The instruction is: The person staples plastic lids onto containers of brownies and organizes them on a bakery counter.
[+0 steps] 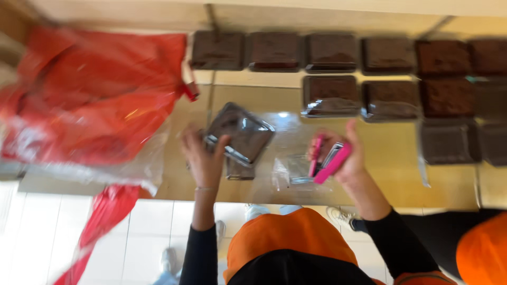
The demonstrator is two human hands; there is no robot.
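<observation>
My left hand [205,157] grips a clear plastic box holding a dark brown cake slab [240,132], tilted above the wooden table [391,153]. My right hand [346,155] holds a pink stapler [330,160] just right of that box. Between my hands a clear lid or bag [296,171] lies on the table. The picture is blurred by motion.
Several closed clear boxes of brown cake [331,51] stand in rows along the back and right of the table. A big red and clear plastic bag [90,97] covers the left end and hangs over the edge. A person in orange [483,253] stands at the right. White tiled floor lies below.
</observation>
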